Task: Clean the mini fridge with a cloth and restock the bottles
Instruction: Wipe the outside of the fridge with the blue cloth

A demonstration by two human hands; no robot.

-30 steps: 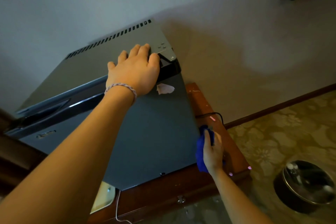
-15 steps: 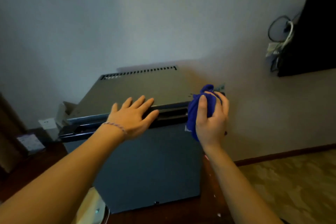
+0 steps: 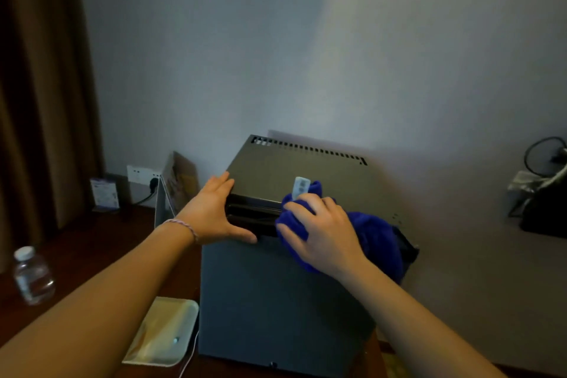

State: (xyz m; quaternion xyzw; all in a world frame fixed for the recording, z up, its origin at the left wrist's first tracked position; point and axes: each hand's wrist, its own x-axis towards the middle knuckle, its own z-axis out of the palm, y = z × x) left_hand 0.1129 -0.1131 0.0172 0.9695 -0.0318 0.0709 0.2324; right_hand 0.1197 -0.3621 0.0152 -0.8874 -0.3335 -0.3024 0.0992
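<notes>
The dark grey mini fridge [image 3: 276, 301] stands on a wooden table, its door closed and a row of vent slots along the back of its top. My left hand [image 3: 211, 215] rests on the fridge's top left front corner, fingers straight on the top and thumb down on the door front. My right hand [image 3: 322, 233] holds a bunched blue cloth [image 3: 374, 239] against the top front edge, right of the left hand. A white label sticks up from the cloth. A clear water bottle [image 3: 33, 276] with a white cap stands on the table at the far left.
A cream tray [image 3: 165, 331] with a thin white cable lies on the table [image 3: 101, 242] by the fridge's lower left. A folded leaflet stand [image 3: 179, 184], a small card [image 3: 104, 193] and a wall socket [image 3: 142, 175] sit behind. Brown curtain hangs left; black bag [image 3: 546, 209] at right.
My right hand carried the cloth up from the fridge's lower right side to its top front edge. My left hand slid left along the top edge. The view swung left.
</notes>
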